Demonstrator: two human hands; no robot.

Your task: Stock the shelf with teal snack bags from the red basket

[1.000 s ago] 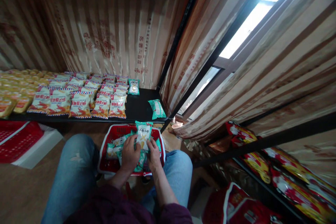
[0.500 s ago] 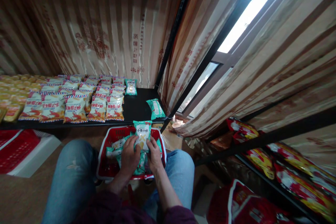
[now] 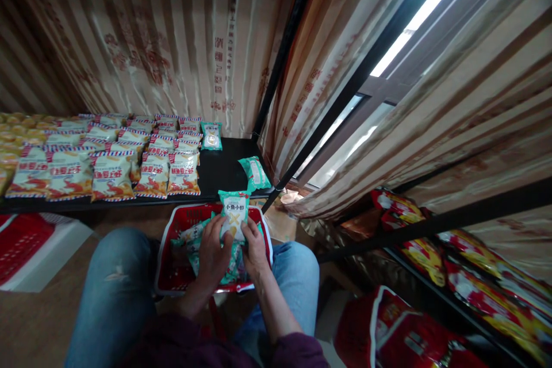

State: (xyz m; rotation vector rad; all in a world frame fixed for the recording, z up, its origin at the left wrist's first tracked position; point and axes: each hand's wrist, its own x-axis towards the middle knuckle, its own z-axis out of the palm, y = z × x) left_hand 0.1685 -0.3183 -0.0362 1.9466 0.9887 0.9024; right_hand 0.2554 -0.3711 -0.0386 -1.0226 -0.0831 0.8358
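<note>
Where our left hand (image 3: pixel 213 250) and right hand (image 3: pixel 255 246) pair: fingers (image 3: pixel 214 229) hold one green packet (image 3: pixel 234 211)
Red basket (image 3: pixel 187 214): more such packets (image 3: pixel 192 234) underneath
Shelf (image 3: pixel 226 169): white bags (image 3: pixel 112 175), two teal packets (image 3: pixel 255 174)

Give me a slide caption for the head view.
Left hand and right hand hold a teal-and-white snack bag over a red basket.

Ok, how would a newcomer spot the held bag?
Find the white-rimmed red plastic basket. Over it, the left hand and right hand hold a teal-and-white plastic bag; unlike the jumbled teal bags below, its black lettering reads upright.
</note>
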